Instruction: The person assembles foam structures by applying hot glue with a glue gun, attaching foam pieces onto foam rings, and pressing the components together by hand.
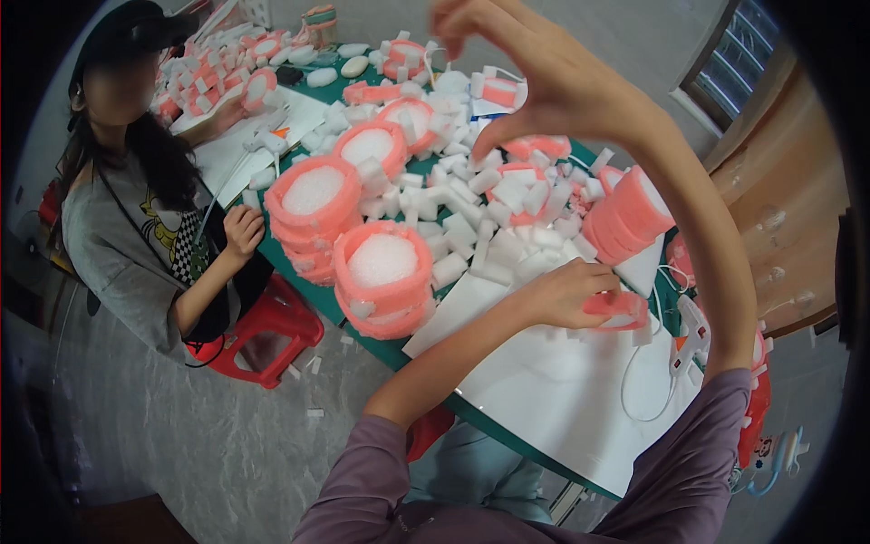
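On the white board point(553, 390), my left hand point(573, 292) pinches the edge of a pink foam ring point(627, 313) with its fingertips. My right hand point(553, 77) is raised high over the far side of the table, its thumb and fingers spread in a wide curve with nothing seen between them. Beneath it lie many loose white foam blocks point(462, 231) and pink foam pieces. A leaning stack of pink foam rings point(625, 218) stands just beyond my left hand. A glue gun point(693, 340) with a white cord lies to its right.
Stacks of pink rings with white centres point(385, 281) line the left edge of the green table point(521, 444). Across the left corner sits another person point(136, 227), one hand on a pink ring, near a second glue gun point(267, 140). A red stool point(272, 335) stands below.
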A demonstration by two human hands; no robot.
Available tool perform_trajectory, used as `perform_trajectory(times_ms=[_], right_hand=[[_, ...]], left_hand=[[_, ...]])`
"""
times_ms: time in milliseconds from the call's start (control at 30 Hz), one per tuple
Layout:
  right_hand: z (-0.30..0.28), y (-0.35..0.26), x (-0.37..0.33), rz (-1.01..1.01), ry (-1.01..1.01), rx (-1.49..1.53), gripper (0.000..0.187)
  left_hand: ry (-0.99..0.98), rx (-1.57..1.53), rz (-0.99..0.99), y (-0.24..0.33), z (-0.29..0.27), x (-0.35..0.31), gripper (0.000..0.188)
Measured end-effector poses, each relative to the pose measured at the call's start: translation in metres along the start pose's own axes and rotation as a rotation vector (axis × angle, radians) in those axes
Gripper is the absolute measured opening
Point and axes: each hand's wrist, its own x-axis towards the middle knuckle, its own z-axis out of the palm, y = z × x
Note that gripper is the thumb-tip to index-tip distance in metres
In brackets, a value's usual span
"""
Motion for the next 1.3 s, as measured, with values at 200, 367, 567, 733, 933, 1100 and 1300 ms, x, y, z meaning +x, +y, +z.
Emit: perform_trajectory(times_ms=[200,367,567,733,933,1100,1300], right_hand=[[-0.013,-0.066,0.006,-0.014,0.720,0.207,0.043],[-0.005,-0.076,-0.067,0.447,0.991,0.096,0.027],[-0.010,0.020,0.003,0.416,-0.058,-0.112,0.021],[0.068,0.111,-0.051,0.786,-0.720,-0.160,0.030],[0.182,0.141,-0.140,0.815,-0.605,-0.278,0.032],[0.191,0.152,-0.143,0.813,-0.669,-0.376,0.030],[0.202,0.146,-0.139,0.992,-0.787,-0.498,0.032]], left_hand=[[0.015,0.042,0.019,0.006,-0.006,-0.001,0.018],[-0.041,0.009,-0.153,0.006,-0.006,-0.004,0.019],[0.018,-0.044,-0.085,0.007,-0.014,-0.005,0.019],[-0.037,-0.056,-0.081,0.002,-0.011,-0.001,0.018],[-0.012,0.037,-0.031,-0.004,-0.014,-0.008,0.022],[-0.071,0.021,0.010,-0.016,-0.008,-0.009,0.028],[-0.128,-0.023,-0.171,0.006,-0.014,-0.011,0.036]])
